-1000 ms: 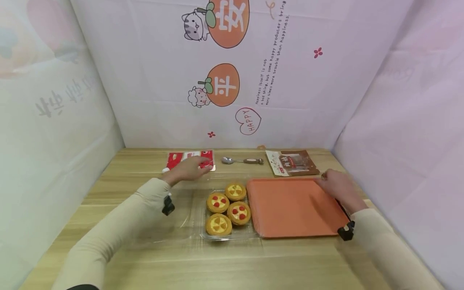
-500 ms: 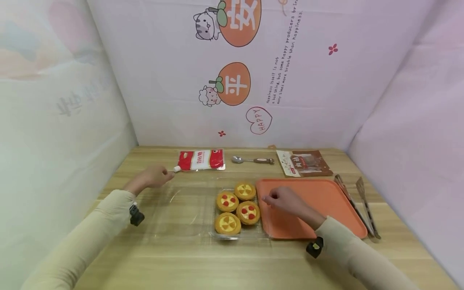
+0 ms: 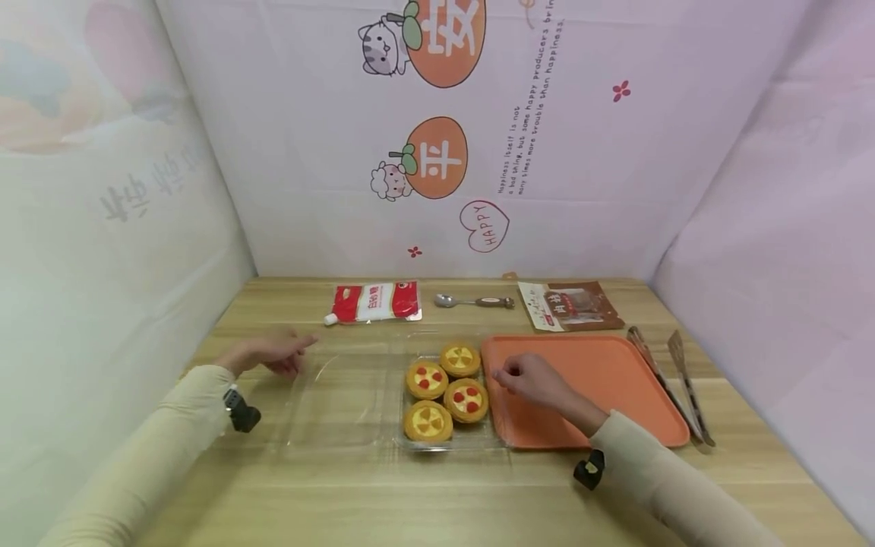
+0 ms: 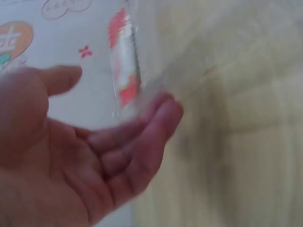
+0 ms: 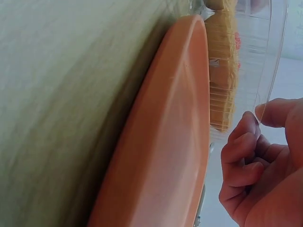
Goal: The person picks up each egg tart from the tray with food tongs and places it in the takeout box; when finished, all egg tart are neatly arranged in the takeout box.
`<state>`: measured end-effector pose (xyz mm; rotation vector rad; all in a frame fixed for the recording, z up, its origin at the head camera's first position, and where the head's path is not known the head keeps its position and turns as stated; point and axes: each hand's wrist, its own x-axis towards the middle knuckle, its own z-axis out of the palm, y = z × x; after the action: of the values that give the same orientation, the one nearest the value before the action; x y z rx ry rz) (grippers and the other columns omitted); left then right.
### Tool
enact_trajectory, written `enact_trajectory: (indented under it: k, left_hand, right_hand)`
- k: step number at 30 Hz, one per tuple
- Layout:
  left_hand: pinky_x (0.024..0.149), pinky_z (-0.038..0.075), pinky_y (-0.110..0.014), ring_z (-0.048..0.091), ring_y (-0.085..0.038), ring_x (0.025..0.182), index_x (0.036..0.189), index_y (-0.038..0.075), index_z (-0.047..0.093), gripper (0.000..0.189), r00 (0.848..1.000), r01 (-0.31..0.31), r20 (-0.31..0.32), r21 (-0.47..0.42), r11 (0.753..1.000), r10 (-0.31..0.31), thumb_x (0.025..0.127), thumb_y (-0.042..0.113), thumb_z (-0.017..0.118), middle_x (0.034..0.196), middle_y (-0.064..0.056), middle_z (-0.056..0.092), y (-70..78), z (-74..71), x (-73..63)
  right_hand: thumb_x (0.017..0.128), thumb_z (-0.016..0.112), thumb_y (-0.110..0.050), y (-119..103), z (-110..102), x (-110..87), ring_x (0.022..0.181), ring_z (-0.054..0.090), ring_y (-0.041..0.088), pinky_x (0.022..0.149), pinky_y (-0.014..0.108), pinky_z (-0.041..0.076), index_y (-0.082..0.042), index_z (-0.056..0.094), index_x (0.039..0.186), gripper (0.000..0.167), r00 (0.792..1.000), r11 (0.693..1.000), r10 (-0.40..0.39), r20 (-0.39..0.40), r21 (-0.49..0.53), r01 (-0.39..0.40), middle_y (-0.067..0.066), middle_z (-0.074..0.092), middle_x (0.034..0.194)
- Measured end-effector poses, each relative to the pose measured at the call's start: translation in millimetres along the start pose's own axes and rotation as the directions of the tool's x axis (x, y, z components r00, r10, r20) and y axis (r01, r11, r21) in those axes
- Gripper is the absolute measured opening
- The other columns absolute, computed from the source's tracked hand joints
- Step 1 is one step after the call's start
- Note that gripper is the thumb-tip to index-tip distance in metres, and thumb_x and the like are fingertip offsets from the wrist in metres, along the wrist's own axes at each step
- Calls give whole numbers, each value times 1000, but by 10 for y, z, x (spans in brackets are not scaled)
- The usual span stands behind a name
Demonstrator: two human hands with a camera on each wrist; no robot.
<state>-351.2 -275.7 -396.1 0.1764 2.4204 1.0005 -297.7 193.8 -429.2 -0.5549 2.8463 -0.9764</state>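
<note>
In the head view a clear plastic box (image 3: 454, 448) holds several egg tarts (image 3: 428, 421), some topped with red fruit. Its transparent lid (image 3: 380, 395) lies folded out to the left. My right hand (image 3: 536, 382) is over the left part of the orange tray (image 3: 581, 395). Seen from the right wrist, its thumb and forefinger (image 5: 246, 125) pinch the thin edge of the box, and its other fingers are curled. My left hand (image 3: 276, 353) hovers by the lid's left edge, fingers extended and loosely bent, with nothing in it (image 4: 137, 146).
Along the back lie a red and white pouch (image 3: 376, 302) with a white cap, a spoon (image 3: 472, 301) with a brown handle, and a brown food packet (image 3: 571, 307). Tongs (image 3: 673, 387) lie right of the tray. Fabric walls (image 3: 307, 190) enclose the table on three sides.
My right hand has come left from the tray's far right side, by the tongs, to the box's edge. My left hand has drawn back leftward from over the red pouch.
</note>
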Motion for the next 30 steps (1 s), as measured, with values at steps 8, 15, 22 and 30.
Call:
enact_trajectory:
  k: [8, 15, 22, 30]
  left_hand:
    - [85, 52, -38, 65, -31, 103, 128, -10, 43, 46, 975, -188, 104, -85, 978, 197, 107, 31, 37, 111, -21, 66, 247, -479, -394]
    - [94, 49, -43, 55, -36, 119, 135, 5, 47, 44, 902, -431, -10, -52, 901, 431, 106, 37, 39, 129, -21, 56, 829, -399, -411]
    - [98, 45, -51, 55, -30, 123, 123, 9, 58, 27, 720, -694, -5, 37, 719, 694, 105, 24, 43, 141, -11, 54, 1298, 336, -75]
    - [114, 24, -51, 21, -24, 148, 144, 21, 49, 43, 667, -721, 159, 383, 577, 728, 102, 33, 49, 157, -1, 34, 1331, 1031, 266]
  right_hand:
    - [99, 59, -25, 14, 27, 7, 49, 38, 11, 50, 28, 33, -13, 58, 68, 33, 1000, 1000, 11, -7, 18, -10, -2, 53, 58]
    - [99, 59, -23, 58, 31, 0, 50, 37, 12, 51, 28, 34, -13, 57, 68, 32, 1000, 999, -9, -22, 41, 10, -3, 51, 57]
    - [99, 59, -24, 67, 22, -14, 50, 37, 11, 52, 28, 34, -12, 57, 69, 33, 999, 998, -29, -41, 54, 32, -3, 51, 58]
    - [96, 56, -14, 112, 60, -28, 54, 44, 9, 54, 26, 38, -10, 60, 70, 27, 996, 996, -54, -76, 69, 60, -1, 57, 63]
